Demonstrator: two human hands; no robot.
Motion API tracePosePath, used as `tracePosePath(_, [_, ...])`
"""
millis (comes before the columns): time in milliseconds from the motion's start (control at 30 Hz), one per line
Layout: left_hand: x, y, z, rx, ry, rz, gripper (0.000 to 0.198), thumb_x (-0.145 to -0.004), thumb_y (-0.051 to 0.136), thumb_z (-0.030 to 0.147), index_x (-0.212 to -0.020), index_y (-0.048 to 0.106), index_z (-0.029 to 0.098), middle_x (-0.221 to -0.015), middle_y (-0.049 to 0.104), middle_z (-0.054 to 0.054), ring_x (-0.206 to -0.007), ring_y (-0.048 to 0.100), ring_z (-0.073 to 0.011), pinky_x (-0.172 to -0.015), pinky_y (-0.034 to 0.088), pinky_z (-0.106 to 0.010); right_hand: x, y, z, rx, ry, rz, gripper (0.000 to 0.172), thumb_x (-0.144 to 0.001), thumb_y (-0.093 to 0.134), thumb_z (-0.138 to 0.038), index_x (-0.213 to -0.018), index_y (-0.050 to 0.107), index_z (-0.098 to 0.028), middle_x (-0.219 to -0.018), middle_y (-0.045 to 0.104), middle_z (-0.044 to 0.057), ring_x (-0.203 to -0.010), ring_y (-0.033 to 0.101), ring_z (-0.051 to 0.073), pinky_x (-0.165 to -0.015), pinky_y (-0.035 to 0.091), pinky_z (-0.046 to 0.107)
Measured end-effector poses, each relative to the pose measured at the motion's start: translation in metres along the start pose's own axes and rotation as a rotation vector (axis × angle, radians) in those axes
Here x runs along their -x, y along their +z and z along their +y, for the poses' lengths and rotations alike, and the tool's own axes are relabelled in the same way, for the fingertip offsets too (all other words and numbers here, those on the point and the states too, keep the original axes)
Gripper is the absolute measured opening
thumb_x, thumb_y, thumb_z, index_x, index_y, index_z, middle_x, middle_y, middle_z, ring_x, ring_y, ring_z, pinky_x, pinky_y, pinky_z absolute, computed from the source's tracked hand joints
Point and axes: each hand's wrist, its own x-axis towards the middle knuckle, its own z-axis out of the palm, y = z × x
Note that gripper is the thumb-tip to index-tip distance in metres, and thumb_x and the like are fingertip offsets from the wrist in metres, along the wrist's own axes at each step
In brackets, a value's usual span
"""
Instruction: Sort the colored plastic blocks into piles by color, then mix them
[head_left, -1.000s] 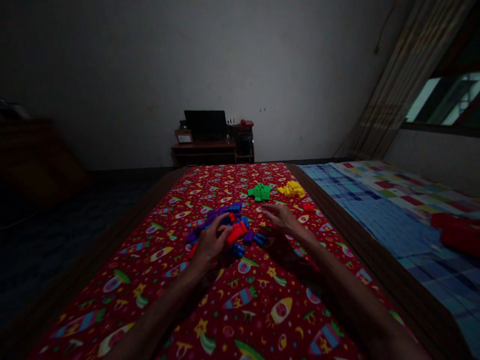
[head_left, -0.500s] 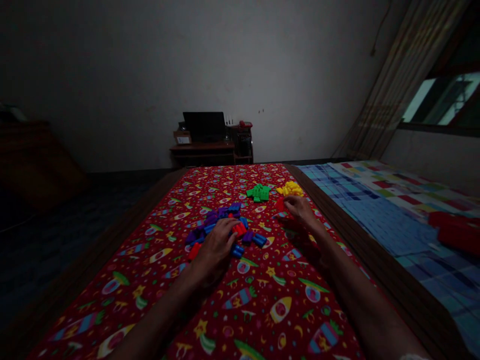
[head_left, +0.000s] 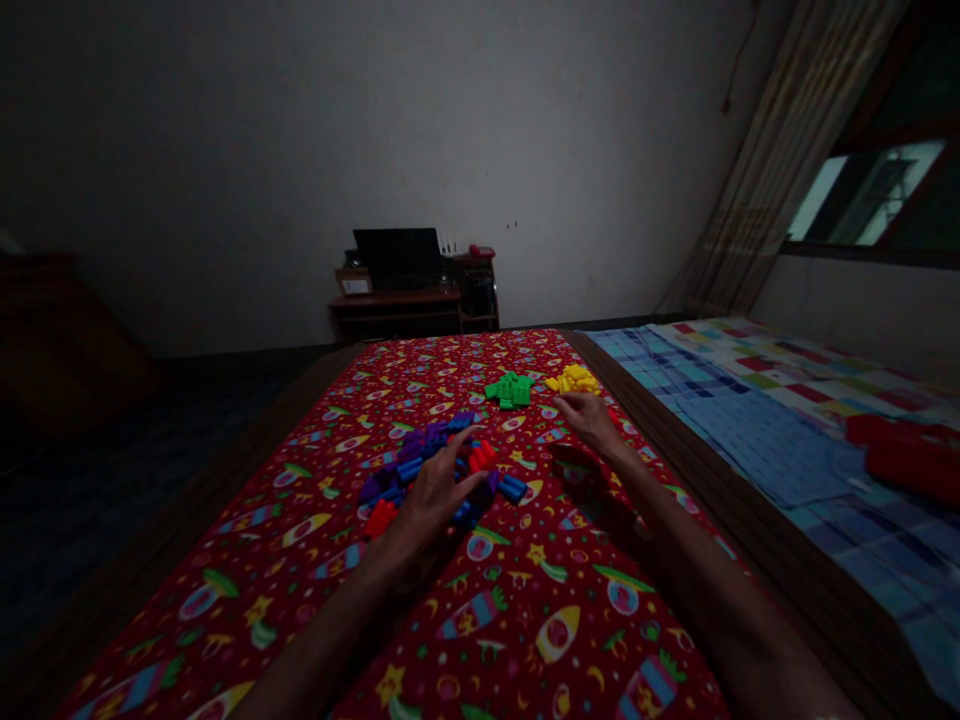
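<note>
A mixed heap of purple, blue and red toy building blocks (head_left: 411, 468) lies on the red patterned cloth. Over its near right side is my left hand (head_left: 436, 490), open, thumb and fingers apart, close to a red block (head_left: 481, 457); part of the heap is hidden beneath it. Farther right, my right hand (head_left: 590, 420) hovers just in front of a pile of yellow blocks (head_left: 576, 380), its fingers stretched leftward with no block visible in them. A bright red patch, perhaps a block, shows partly behind that hand. Left of the yellow pile are green blocks (head_left: 511, 390).
The patterned cloth (head_left: 517, 630) covers a long table with brown edges. Beside it on the right is a bed with a blue checked sheet (head_left: 757, 450) and a red cloth item (head_left: 911, 458). A desk with a monitor (head_left: 397, 257) stands by the far wall.
My left hand has lifted slightly and spread its fingers, leaving the red block in the heap. The red block at my right fingertips no longer shows there. The view has shifted slightly.
</note>
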Motion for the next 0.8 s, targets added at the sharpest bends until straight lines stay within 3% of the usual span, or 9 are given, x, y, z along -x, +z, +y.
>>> tracePosePath(100, [0.003,0.006,0.005,0.079,0.013,0.001,0.063,-0.085,0.058,0.032,-0.143,0.034,0.027,-0.120,0.064,-0.007,-0.105,0.064,-0.0213,-0.087,0.053,-0.035,0.013,0.033,-0.037,-0.322,-0.182,-0.357,0.038,-0.090,0.049,-0.042,-0.096,0.073,-0.013,-0.083,0.073,0.005,-0.075,0.066,0.018,-0.065,0.048,0.025])
tracePosePath(200, [0.006,0.008,0.002,0.083,0.078,-0.038,0.065,-0.085,0.059,0.034,-0.144,0.033,0.027,-0.129,0.060,-0.008,-0.113,0.061,-0.0221,-0.094,0.050,-0.038,0.022,0.049,-0.053,-0.374,-0.238,-0.445,0.029,-0.083,0.059,-0.032,-0.103,0.072,-0.016,-0.088,0.074,0.004,-0.076,0.066,0.016,-0.067,0.048,0.024])
tracePosePath(267, [0.005,0.002,-0.003,0.033,0.123,-0.048,0.056,-0.086,0.058,0.036,-0.138,0.043,0.026,-0.130,0.059,-0.008,-0.117,0.058,-0.0235,-0.098,0.047,-0.041,0.019,0.042,-0.046,-0.307,-0.188,-0.393,0.024,-0.082,0.059,-0.025,-0.098,0.073,-0.015,-0.084,0.074,0.004,-0.073,0.066,0.016,-0.066,0.048,0.023])
tracePosePath(367, [-0.001,-0.016,-0.018,-0.095,0.144,0.007,0.033,-0.088,0.054,0.036,-0.117,0.061,0.022,-0.124,0.062,-0.009,-0.117,0.056,-0.0252,-0.100,0.045,-0.044,0.006,0.011,-0.014,-0.125,-0.061,-0.212,0.024,-0.081,0.059,-0.020,-0.100,0.072,-0.014,-0.085,0.074,0.007,-0.074,0.067,0.017,-0.067,0.049,0.025])
tracePosePath(433, [-0.007,-0.027,-0.029,-0.167,0.133,0.055,0.026,-0.090,0.049,0.033,-0.106,0.065,0.021,-0.116,0.065,-0.010,-0.112,0.058,-0.0247,-0.098,0.046,-0.043,-0.002,-0.012,0.013,0.062,0.007,-0.080,0.032,-0.079,0.061,-0.019,-0.109,0.069,-0.012,-0.089,0.074,0.010,-0.077,0.067,0.019,-0.068,0.049,0.026])
tracePosePath(533, [-0.016,-0.034,-0.039,-0.248,0.141,0.067,0.026,-0.091,0.046,0.029,-0.104,0.066,0.019,-0.111,0.067,-0.010,-0.107,0.059,-0.0243,-0.096,0.046,-0.042,-0.005,-0.035,0.045,0.246,0.069,-0.026,0.028,-0.079,0.060,-0.020,-0.104,0.071,-0.012,-0.093,0.074,0.011,-0.082,0.068,0.020,-0.071,0.049,0.026])
tracePosePath(700, [-0.029,-0.022,-0.035,-0.457,0.116,-0.022,0.025,-0.084,0.058,0.028,-0.106,0.067,0.021,-0.112,0.068,-0.010,-0.108,0.059,-0.0275,-0.096,0.044,-0.044,0.003,-0.039,0.058,0.352,0.144,-0.061,0.029,-0.080,0.054,-0.016,-0.100,0.073,-0.012,-0.101,0.074,0.014,-0.094,0.068,0.023,-0.080,0.048,0.027])
tracePosePath(800, [-0.033,-0.018,-0.028,-0.522,0.091,-0.008,0.022,-0.087,0.053,0.029,-0.099,0.069,0.019,-0.102,0.071,-0.011,-0.102,0.061,-0.0286,-0.095,0.044,-0.045,0.003,-0.039,0.054,0.364,0.155,0.048,0.032,-0.079,0.052,-0.014,-0.103,0.073,-0.010,-0.106,0.072,0.016,-0.100,0.067,0.025,-0.086,0.049,0.031])
